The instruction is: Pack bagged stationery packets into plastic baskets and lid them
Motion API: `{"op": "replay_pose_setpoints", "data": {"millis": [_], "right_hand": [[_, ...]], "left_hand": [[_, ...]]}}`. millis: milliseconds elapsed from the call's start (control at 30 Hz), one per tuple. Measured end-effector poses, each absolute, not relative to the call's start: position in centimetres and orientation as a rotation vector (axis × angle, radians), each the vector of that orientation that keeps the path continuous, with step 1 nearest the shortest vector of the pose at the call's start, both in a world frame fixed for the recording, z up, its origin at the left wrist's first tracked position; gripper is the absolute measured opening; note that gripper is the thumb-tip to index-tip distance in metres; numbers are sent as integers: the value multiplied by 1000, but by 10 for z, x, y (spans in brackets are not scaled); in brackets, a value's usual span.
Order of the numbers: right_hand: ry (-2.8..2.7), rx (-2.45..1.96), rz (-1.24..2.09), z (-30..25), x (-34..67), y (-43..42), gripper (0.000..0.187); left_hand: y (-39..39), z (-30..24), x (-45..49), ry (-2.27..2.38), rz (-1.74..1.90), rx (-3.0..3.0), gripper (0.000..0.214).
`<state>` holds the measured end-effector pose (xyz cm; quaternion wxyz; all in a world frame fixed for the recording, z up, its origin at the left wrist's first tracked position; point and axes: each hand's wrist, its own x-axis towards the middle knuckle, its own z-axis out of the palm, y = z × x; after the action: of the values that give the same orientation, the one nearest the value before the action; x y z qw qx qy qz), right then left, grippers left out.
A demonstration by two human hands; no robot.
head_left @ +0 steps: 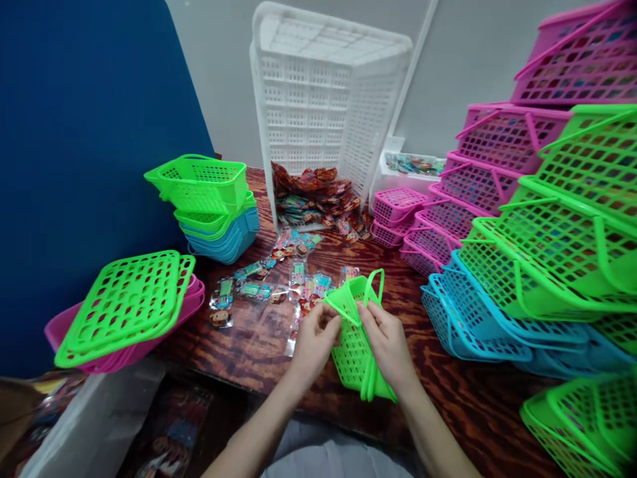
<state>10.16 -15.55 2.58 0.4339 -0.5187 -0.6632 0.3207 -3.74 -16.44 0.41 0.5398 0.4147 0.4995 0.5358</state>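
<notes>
A small green plastic basket (350, 364) with lattice sides is tilted above the front of the wooden table, between my hands. My left hand (315, 335) is closed at its left rim, thumb and fingers pinched together. On the other side, my right hand (387, 340) is closed on the basket near its rim, beside a green handle loop that sticks up. The palm hides part of the basket's right side. Just beyond the basket, several small clear packets (298, 272) with colourful printed pieces lie scattered on the table.
A white crate (343, 99) on its side spills more packets. Green and blue baskets (209, 192) are stacked at left, near green lattice lids (124, 299) on pink baskets. Tall stacks of pink baskets (492, 139), green baskets (547, 245) and blue baskets (462, 318) line the right.
</notes>
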Motion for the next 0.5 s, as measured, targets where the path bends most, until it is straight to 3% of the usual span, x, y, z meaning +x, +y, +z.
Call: {"op": "replay_pose_setpoints", "data": {"millis": [333, 500], "right_hand": [[-1973, -1194, 740, 23, 89, -172, 20], [-2115, -1263, 873, 15, 110, -189, 34]], "left_hand": [[-162, 6, -46, 1180, 1322, 814, 25], [-159, 3, -58, 1188, 1301, 694, 25]]}}
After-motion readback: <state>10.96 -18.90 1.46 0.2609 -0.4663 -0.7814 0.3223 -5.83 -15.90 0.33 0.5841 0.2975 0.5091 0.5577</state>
